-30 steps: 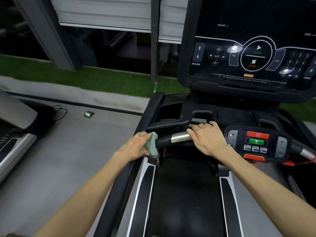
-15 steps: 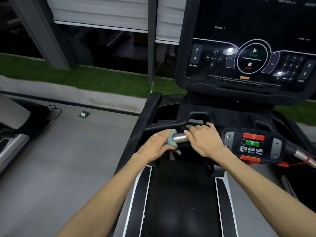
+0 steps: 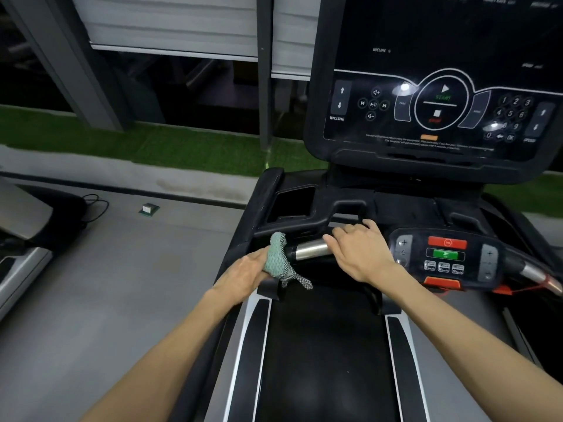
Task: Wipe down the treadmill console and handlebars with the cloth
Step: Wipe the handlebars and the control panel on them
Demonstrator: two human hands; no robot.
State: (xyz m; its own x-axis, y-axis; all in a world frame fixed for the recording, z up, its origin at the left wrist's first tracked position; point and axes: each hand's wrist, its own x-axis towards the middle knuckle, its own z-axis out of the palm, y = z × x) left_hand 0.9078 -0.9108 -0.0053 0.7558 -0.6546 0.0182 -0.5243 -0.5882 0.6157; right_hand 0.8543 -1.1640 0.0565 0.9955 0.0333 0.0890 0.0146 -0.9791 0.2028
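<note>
Centrally, a small teal-green cloth (image 3: 277,257) with a waffle-like weave is shown bunched around the black end of the handlebar (image 3: 310,250), just left of the bar's bare metal section. A grey, finely checked corner of the fabric hangs below the bar, above the dark belt (image 3: 323,345). The cloth is gripped by the left hand (image 3: 243,274), whose fingers are curled into the fabric. The right hand (image 3: 361,255) is laid on the same handlebar just right of the metal section, with its fingers curled over the bar. Between the 2 hands the metal is left exposed. A control panel (image 3: 446,255) with 1 red and 1 green button is seen beside the right hand. The dark console (image 3: 426,111), marked in white, is mounted above.
</note>
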